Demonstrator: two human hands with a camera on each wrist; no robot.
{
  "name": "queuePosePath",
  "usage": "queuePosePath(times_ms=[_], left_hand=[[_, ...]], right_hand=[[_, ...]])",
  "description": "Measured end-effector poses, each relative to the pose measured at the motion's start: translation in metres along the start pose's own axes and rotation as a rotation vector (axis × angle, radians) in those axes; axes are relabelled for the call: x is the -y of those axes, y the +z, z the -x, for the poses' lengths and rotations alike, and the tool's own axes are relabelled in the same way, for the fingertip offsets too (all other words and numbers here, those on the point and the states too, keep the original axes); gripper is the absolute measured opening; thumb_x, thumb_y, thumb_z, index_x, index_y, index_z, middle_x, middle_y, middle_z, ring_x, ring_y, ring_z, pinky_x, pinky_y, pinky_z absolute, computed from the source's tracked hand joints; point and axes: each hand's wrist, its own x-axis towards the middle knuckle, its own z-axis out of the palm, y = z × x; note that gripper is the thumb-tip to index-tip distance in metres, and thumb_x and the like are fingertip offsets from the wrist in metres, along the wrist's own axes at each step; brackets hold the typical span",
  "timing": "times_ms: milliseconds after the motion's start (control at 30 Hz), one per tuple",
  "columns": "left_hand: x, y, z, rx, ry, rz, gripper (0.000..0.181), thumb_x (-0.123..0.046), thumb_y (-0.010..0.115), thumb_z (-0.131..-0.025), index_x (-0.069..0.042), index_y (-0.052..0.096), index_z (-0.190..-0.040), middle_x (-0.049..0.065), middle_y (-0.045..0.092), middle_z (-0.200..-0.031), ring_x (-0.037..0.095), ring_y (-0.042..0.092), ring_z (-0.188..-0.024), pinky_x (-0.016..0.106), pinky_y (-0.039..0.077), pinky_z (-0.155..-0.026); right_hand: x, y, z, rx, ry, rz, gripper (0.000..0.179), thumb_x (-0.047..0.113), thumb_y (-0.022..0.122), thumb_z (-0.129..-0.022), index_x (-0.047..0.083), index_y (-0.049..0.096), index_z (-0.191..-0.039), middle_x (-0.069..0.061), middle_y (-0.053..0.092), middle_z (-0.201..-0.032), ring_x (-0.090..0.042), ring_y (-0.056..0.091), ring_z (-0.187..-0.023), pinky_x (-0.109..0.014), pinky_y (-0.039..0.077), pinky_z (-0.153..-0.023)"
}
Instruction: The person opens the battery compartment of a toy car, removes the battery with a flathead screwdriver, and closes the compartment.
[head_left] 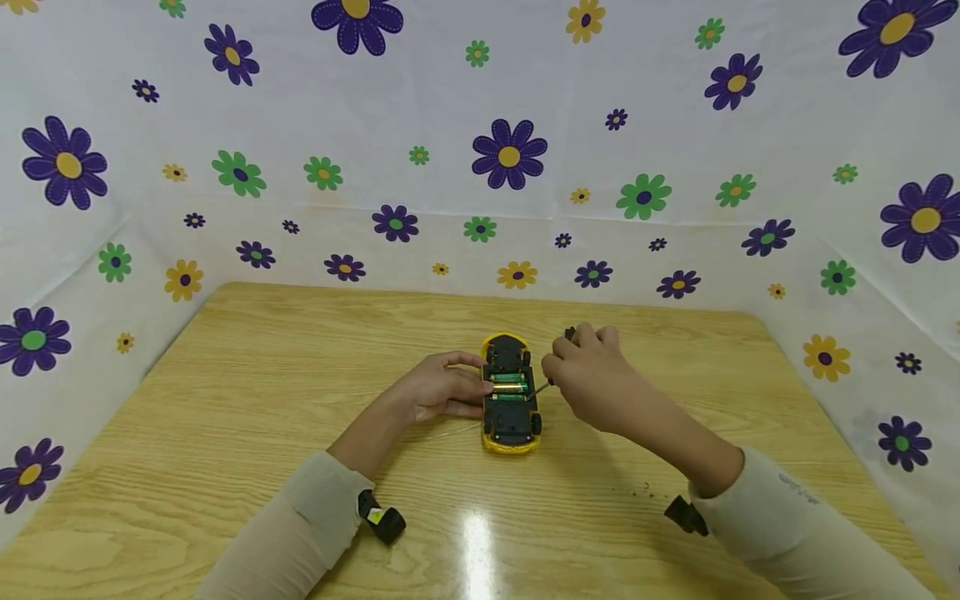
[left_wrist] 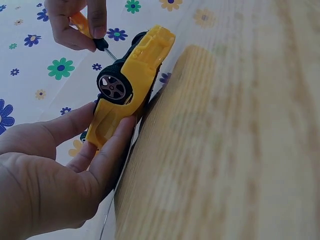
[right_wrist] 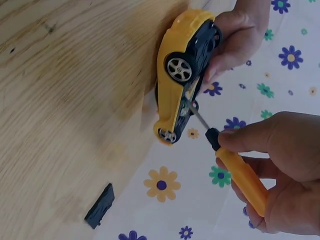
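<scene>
A yellow toy car (head_left: 512, 429) lies upside down on the table, its black underside facing up. Green-and-gold batteries (head_left: 509, 387) sit in the uncovered compartment in its middle. My left hand (head_left: 442, 387) grips the car by its side, thumb at the compartment's edge and fingers along the yellow body. In my right hand (head_left: 592, 379) is a screwdriver (right_wrist: 242, 180) with an orange handle and black collar, pinched between thumb and fingers. Its metal shaft slants down to the right side of the battery compartment; the tip's exact contact is hard to make out.
A small black plastic piece (right_wrist: 100, 206) lies on the table past the right hand. Tiny dark bits (head_left: 645, 487) are scattered near the right forearm. A thin wire-like line (head_left: 450, 432) runs left from the car. Flower-printed cloth (head_left: 420, 108) encloses the wooden table's back and sides.
</scene>
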Motion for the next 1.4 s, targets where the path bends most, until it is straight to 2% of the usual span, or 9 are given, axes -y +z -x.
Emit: queuePosePath(times_ms=[100, 200, 400, 667, 833, 967, 1200, 1400], left_hand=[[-0.001, 0.0, 0.0, 0.004, 0.009, -0.005, 0.049, 0.002, 0.066, -0.098, -0.003, 0.048, -0.143, 0.021, 0.061, -0.125, 0.027, 0.071, -0.094, 0.048, 0.061, -0.089], [-0.001, -0.002, 0.0, 0.001, 0.018, -0.013, 0.049, 0.003, 0.066, -0.098, -0.002, 0.047, -0.143, 0.022, 0.06, -0.125, 0.027, 0.071, -0.095, 0.048, 0.061, -0.088], [0.0, -0.002, 0.0, 0.008, 0.02, -0.032, 0.051, 0.003, 0.066, -0.097, -0.002, 0.047, -0.144, 0.024, 0.061, -0.127, 0.029, 0.071, -0.097, 0.048, 0.061, -0.089], [-0.001, 0.0, -0.002, -0.034, -0.006, -0.035, 0.049, 0.004, 0.066, -0.097, -0.004, 0.05, -0.142, 0.025, 0.054, -0.132, 0.03, 0.069, -0.099, 0.047, 0.062, -0.088], [-0.001, 0.001, -0.001, -0.044, -0.013, -0.036, 0.048, 0.004, 0.066, -0.097, -0.005, 0.051, -0.142, 0.026, 0.05, -0.138, 0.03, 0.069, -0.102, 0.047, 0.062, -0.088], [0.0, 0.001, -0.001, -0.039, -0.011, -0.026, 0.047, 0.004, 0.066, -0.097, -0.004, 0.051, -0.141, 0.025, 0.05, -0.137, 0.029, 0.069, -0.102, 0.047, 0.062, -0.088], [0.0, 0.003, -0.002, -0.032, -0.011, -0.008, 0.047, 0.006, 0.065, -0.097, -0.004, 0.05, -0.141, 0.024, 0.053, -0.135, 0.029, 0.069, -0.102, 0.047, 0.061, -0.089], [0.0, 0.001, -0.001, -0.031, -0.011, -0.007, 0.047, 0.005, 0.065, -0.097, -0.003, 0.049, -0.141, 0.025, 0.054, -0.134, 0.03, 0.069, -0.102, 0.048, 0.061, -0.089]], right_hand=[[0.005, -0.001, -0.003, -0.03, -0.026, 0.062, 0.013, 0.0, 0.077, -0.089, 0.01, 0.069, -0.089, -0.002, 0.047, -0.077, -0.025, 0.032, -0.076, -0.04, 0.02, -0.069], [0.004, 0.003, -0.004, -0.044, -0.027, 0.04, 0.014, -0.002, 0.076, -0.089, 0.01, 0.07, -0.091, -0.004, 0.052, -0.08, -0.026, 0.034, -0.077, -0.04, 0.022, -0.07], [-0.007, 0.013, 0.003, -0.017, 0.054, -0.17, 0.014, 0.001, 0.075, -0.092, 0.015, 0.073, -0.093, -0.001, 0.06, -0.086, -0.023, 0.036, -0.077, -0.04, 0.023, -0.072], [-0.022, 0.034, 0.02, -0.027, 0.156, -0.512, 0.012, 0.004, 0.076, -0.092, 0.014, 0.072, -0.097, -0.001, 0.065, -0.099, -0.023, 0.045, -0.084, -0.047, 0.027, -0.074], [-0.028, 0.049, 0.029, -0.031, 0.173, -0.657, 0.013, 0.003, 0.072, -0.094, 0.015, 0.067, -0.098, 0.0, 0.066, -0.101, -0.024, 0.05, -0.088, -0.043, 0.024, -0.072], [-0.028, 0.053, 0.031, -0.048, 0.185, -0.686, 0.012, 0.003, 0.071, -0.095, 0.014, 0.067, -0.098, -0.001, 0.067, -0.103, -0.024, 0.049, -0.088, -0.042, 0.022, -0.071], [-0.029, 0.053, 0.033, -0.051, 0.184, -0.669, 0.014, 0.003, 0.072, -0.095, 0.016, 0.068, -0.098, 0.0, 0.067, -0.104, -0.023, 0.049, -0.088, -0.042, 0.023, -0.071], [-0.029, 0.053, 0.033, -0.057, 0.17, -0.682, 0.017, 0.002, 0.072, -0.095, 0.017, 0.069, -0.102, 0.001, 0.068, -0.106, -0.026, 0.053, -0.095, -0.044, 0.025, -0.075]])
